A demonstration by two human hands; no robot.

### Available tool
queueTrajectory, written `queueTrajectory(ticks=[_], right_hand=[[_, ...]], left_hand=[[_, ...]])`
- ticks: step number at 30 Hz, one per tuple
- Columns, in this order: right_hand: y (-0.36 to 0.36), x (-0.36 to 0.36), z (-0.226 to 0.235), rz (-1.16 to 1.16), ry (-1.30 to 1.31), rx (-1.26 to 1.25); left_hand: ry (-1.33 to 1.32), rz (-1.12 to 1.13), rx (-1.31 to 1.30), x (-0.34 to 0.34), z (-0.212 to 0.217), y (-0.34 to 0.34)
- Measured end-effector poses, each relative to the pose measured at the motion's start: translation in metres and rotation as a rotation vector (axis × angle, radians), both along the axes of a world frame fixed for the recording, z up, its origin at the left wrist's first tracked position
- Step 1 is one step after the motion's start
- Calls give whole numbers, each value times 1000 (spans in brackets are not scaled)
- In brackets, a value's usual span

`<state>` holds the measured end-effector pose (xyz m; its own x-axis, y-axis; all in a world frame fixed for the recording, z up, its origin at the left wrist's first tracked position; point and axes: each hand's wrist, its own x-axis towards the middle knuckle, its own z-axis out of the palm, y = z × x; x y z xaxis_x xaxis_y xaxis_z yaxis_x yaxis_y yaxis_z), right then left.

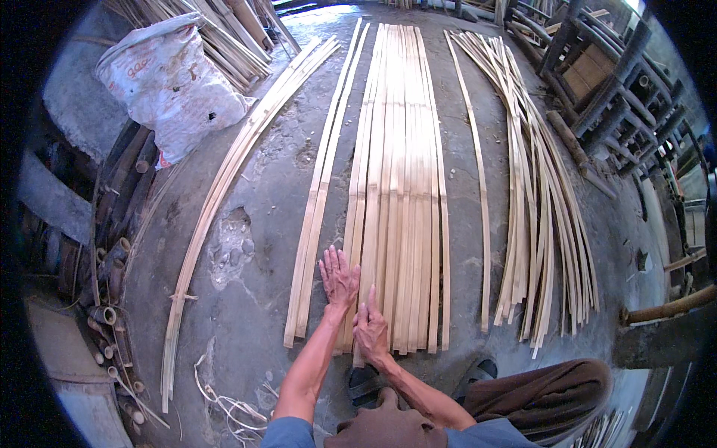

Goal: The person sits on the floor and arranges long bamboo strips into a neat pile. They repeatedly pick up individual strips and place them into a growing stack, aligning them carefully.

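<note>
Pale split bamboo strips (403, 224) lie side by side on the grey floor, running away from me in a flat row. My left hand (340, 281) rests palm down at the row's left edge, its fingers spread and nothing gripped. Close beside it, my right hand (371, 328) is closed on one bamboo strip (358, 361) whose near end sticks out below the hand. Its index finger points forward along the strip, and the other fingers are curled. Two separate strips (317, 201) lie just left of the row.
A single strip (479, 194) and a loose fanned pile of strips (549, 231) lie to the right. Curved strips (216, 194) lie at left, near a stained white sack (168, 78). Cut bamboo poles (112, 269) line the left side; a dark wooden rack (620, 97) stands at right.
</note>
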<state>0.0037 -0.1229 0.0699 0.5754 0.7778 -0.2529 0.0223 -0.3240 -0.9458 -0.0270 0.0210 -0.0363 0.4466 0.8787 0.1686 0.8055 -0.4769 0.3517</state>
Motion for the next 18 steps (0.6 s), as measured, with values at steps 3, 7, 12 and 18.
queueTrajectory(ticks=[3,7,12,18], right_hand=[[-1,-2,-1,11,32,-12],[-1,4,8,12,126,-37],[0,8,-5,13,192,-51],[5,2,-52,46,37,-41]], left_hand=[[-99,25,48,3,1,0],[-177,125,-80,16,25,3],[-165,195,-126,19,25,16],[-200,154,-84,13,19,21]])
